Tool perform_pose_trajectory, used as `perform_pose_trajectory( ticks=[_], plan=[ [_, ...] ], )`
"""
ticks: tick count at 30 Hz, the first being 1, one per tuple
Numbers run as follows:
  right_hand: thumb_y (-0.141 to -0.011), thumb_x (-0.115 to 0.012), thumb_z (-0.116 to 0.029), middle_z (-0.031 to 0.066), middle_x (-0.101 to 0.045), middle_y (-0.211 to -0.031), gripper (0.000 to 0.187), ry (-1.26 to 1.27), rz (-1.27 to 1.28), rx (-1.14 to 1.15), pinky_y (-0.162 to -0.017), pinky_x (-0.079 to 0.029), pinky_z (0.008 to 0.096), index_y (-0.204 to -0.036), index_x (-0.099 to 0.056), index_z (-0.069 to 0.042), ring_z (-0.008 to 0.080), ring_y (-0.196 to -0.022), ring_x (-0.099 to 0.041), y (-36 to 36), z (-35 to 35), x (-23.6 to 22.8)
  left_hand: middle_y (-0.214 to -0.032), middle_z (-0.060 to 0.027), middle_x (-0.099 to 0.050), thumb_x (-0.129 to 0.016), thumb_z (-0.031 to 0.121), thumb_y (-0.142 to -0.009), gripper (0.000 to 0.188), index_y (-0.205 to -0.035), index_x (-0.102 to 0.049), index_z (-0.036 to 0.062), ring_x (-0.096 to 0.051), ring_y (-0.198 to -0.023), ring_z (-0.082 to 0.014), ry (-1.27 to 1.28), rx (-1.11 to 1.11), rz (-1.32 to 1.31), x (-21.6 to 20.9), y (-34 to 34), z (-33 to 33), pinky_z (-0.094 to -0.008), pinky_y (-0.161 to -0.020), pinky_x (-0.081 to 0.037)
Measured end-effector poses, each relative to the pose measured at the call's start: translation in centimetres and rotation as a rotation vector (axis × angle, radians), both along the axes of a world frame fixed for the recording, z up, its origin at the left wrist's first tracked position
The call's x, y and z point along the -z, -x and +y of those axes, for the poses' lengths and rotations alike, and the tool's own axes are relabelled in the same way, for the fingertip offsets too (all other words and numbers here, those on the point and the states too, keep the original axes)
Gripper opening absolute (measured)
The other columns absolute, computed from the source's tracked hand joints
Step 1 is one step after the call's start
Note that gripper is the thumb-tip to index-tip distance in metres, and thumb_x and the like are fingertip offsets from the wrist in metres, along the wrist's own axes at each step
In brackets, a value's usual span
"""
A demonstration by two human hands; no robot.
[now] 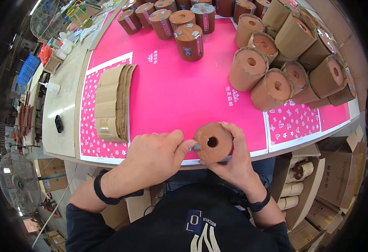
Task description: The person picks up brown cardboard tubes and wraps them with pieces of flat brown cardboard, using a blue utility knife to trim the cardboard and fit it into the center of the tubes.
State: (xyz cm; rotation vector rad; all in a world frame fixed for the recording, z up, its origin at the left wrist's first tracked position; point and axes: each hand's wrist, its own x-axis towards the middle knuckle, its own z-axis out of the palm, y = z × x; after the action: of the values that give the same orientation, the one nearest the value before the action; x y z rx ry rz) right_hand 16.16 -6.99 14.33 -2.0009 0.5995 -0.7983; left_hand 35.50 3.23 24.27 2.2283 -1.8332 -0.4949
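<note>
Near the table's front edge, my right hand (238, 161) is wrapped round the far and right sides of a reddish-brown cylinder (222, 148). Its round end faces up, with a dark, rough-edged hole in the middle. My left hand (156, 153) is closed, thumb and forefinger pinching a small grey metallic piece (196, 146) against the cylinder's left rim. Most of that piece is hidden by the fingers, so its kind cannot be made out. Beyond my left hand lies a stack of brown corrugated cardboard sheets (110, 103).
Pink printed sheets (180, 92) cover the table. Several cardboard-wrapped cylinders (249, 67) are piled at the right; brown cylinders with metal fittings (189, 42) stand at the back. A black object (58, 124) and a white bottle (52, 87) lie left. Open cartons (303, 189) stand below right.
</note>
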Motion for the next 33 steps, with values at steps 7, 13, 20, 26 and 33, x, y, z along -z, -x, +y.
perform_pose_trajectory(
  ticks=[7, 13, 20, 26, 33],
  plan=[
    [-0.063, -0.097, -0.017, 0.018, -0.055, -0.127, 0.094, -0.002, -0.011, 0.008, -0.097, -0.05, 0.0429, -0.14, -0.044, -0.004, 0.0353, -0.116, -0.06, -0.1, 0.2, 0.1, -0.055, -0.015, -0.053, -0.059, 0.035, -0.102, 0.039, -0.076, -0.053, 0.006, -0.059, -0.053, -0.0389, -0.03, 0.018, 0.021, 0.7, 0.4, 0.6, -0.0482, -0.048, -0.043],
    [-0.063, -0.097, -0.016, 0.018, -0.056, -0.127, 0.094, 0.004, -0.015, 0.006, -0.097, -0.051, 0.0429, -0.14, -0.045, -0.004, 0.0354, -0.116, -0.06, -0.1, 0.1, -0.1, -0.055, -0.0152, -0.053, -0.059, 0.036, -0.102, 0.04, -0.075, -0.053, 0.0059, -0.059, -0.054, -0.0391, -0.034, 0.041, 0.068, 0.6, 0.4, 0.4, -0.0488, -0.049, -0.044],
    [-0.064, -0.096, -0.015, 0.0183, -0.055, -0.128, 0.093, 0.006, -0.008, -0.001, -0.096, -0.051, 0.0427, -0.141, -0.044, -0.004, 0.0357, -0.116, -0.06, -0.1, 0.1, -0.1, -0.057, -0.0159, -0.054, -0.057, 0.036, -0.103, 0.04, -0.077, -0.055, 0.0057, -0.06, -0.054, -0.0396, -0.029, 0.0, 0.014, 0.6, 0.4, 0.4, -0.0487, -0.049, -0.044],
    [-0.064, -0.096, -0.016, 0.0187, -0.055, -0.127, 0.094, -0.002, -0.009, -0.002, -0.095, -0.051, 0.043, -0.141, -0.043, -0.004, 0.0358, -0.115, -0.06, -0.1, 0.1, 0.0, -0.057, -0.0157, -0.055, -0.056, 0.036, -0.104, 0.041, -0.077, -0.056, 0.0057, -0.06, -0.055, -0.0399, -0.073, 0.013, 0.018, 0.4, 0.5, 0.4, -0.0492, -0.05, -0.045],
    [-0.063, -0.097, -0.016, 0.0184, -0.056, -0.125, 0.096, 0.089, 0.006, 0.035, -0.095, -0.049, 0.0444, -0.141, -0.042, -0.005, 0.0369, -0.115, -0.059, -0.2, 0.5, 0.2, -0.06, -0.0169, -0.057, -0.057, 0.036, -0.103, 0.039, -0.079, -0.058, 0.0055, -0.062, -0.058, -0.0411, -0.101, 0.042, 0.102, 0.3, 1.7, 0.7, -0.0494, -0.051, -0.046]
  ],
)
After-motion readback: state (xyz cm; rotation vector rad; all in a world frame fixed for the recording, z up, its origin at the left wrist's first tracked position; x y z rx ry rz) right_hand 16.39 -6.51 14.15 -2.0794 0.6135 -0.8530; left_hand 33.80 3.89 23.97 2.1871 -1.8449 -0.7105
